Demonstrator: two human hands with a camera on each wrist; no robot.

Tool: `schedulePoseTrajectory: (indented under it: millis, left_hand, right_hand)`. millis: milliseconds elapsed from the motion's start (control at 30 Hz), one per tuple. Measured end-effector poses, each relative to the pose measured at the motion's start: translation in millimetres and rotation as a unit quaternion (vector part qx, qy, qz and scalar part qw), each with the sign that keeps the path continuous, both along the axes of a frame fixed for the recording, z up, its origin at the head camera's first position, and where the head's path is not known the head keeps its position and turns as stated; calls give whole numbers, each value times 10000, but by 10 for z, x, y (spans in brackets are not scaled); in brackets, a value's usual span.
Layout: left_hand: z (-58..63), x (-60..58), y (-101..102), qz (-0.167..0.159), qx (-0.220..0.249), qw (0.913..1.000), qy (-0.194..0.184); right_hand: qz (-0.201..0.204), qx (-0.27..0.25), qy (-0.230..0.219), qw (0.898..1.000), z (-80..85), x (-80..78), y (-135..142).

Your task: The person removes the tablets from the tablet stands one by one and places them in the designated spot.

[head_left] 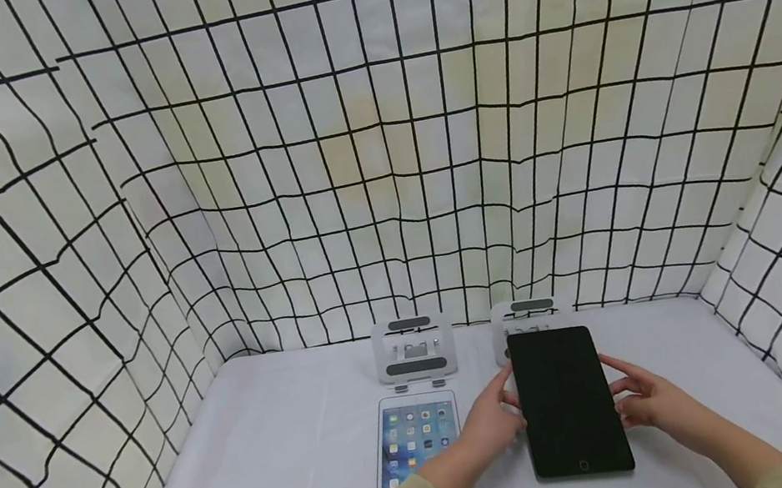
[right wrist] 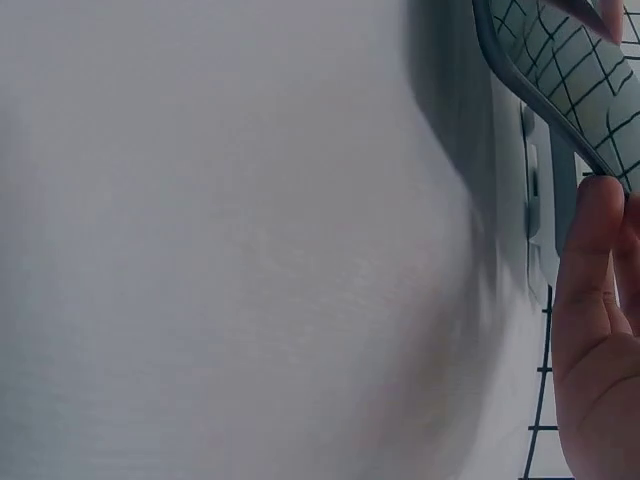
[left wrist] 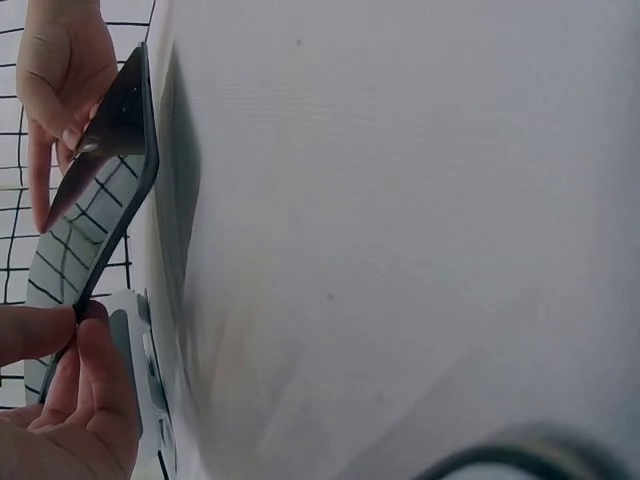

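Note:
A black tablet (head_left: 570,403), its screen dark, is held at its two long edges. My left hand (head_left: 491,416) pinches its left edge between thumb and fingers, and my right hand (head_left: 649,399) grips the right edge. The left wrist view shows the tablet (left wrist: 115,150) tilted, its near end raised off the table and its glossy face mirroring the grid. Behind its top end stands a white tablet stand (head_left: 532,315), partly hidden. To the left lies a white tablet (head_left: 419,434) with its screen lit, partly covered by my left forearm.
A second white stand (head_left: 414,350) with grey pads stands at the back, just beyond the white tablet. White cloth covers the table (head_left: 262,449). Around the back and sides rise white walls with a black grid (head_left: 428,188).

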State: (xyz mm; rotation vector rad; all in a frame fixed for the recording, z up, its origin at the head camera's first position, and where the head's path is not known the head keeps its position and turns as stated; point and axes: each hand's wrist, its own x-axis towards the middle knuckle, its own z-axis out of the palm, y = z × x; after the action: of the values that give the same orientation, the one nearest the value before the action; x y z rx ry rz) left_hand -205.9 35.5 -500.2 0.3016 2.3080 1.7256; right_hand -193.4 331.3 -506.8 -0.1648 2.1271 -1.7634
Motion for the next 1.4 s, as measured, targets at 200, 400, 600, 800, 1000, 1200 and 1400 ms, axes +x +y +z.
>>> schedulePoseTrajectory:
  millis: [200, 400, 600, 800, 1000, 1200, 1400]
  left_hand:
    - [-6, 49, -6, -200, -58, 9997, -109]
    - [-17, 100, -16, -379, -250, 9985, -311]
    - [-39, 135, -25, -475, -421, 9972, -407]
    - [-46, 178, -39, -496, -415, 9949, -773]
    - [-29, 204, -88, -466, -402, 9915, -1146]
    - [-26, 181, -86, -658, -273, 9865, -1476]
    - [-21, 152, -49, -724, -333, 9827, -1674]
  right_hand:
    - [175, -202, -210, 9994, -73, 60, 33]
    - [403, -373, -472, 9974, -119, 100, 57]
    - [573, -551, -654, 9947, -126, 134, 56]
    - [603, -668, -867, 9922, -119, 158, 52]
    - [714, -764, -1054, 9889, -159, 142, 37]
    - [613, -632, -1088, 9902, -172, 147, 49]
    - [619, -597, -1136, 9898, -153, 148, 59]
